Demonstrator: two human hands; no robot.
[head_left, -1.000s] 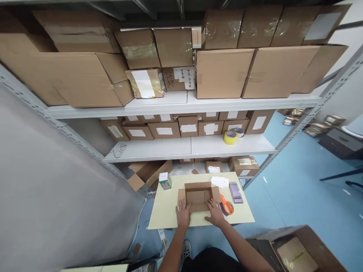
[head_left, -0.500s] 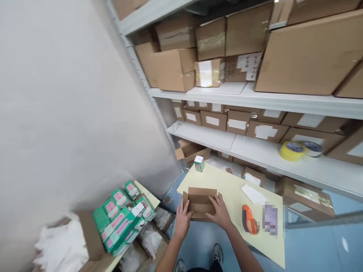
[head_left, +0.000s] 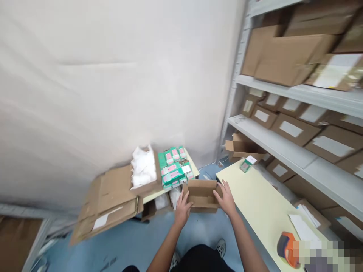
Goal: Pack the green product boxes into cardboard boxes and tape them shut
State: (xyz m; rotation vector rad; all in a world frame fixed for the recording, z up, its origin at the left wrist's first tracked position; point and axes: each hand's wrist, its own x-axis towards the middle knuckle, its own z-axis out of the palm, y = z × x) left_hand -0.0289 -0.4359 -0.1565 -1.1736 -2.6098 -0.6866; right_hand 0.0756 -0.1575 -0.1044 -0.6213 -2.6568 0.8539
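An open cardboard box (head_left: pixel 202 207) hangs in front of me above the blue floor, its top flaps up and its inside bare. My left hand (head_left: pixel 183 209) grips its left end, with the thumb at the inner edge. At the right end my right hand (head_left: pixel 225 198) holds the box, fingers over the side wall. Just beyond the box, several green and pink small boxes (head_left: pixel 172 173) lie in a group on a side table. To the right, a small green and white box (head_left: pixel 247 164) stands on a pale yellow table (head_left: pixel 252 192).
A carton of white packing material (head_left: pixel 144 166) and flattened cardboard (head_left: pixel 113 192) are on the left. An orange tape dispenser (head_left: pixel 289 249) and white papers (head_left: pixel 304 228) lie on the yellow table. Metal shelving (head_left: pixel 286 141) with many cartons runs along the right.
My view and body have turned left. The box, held in both hands, has moved off the yellow table toward the side table with the green and pink boxes.
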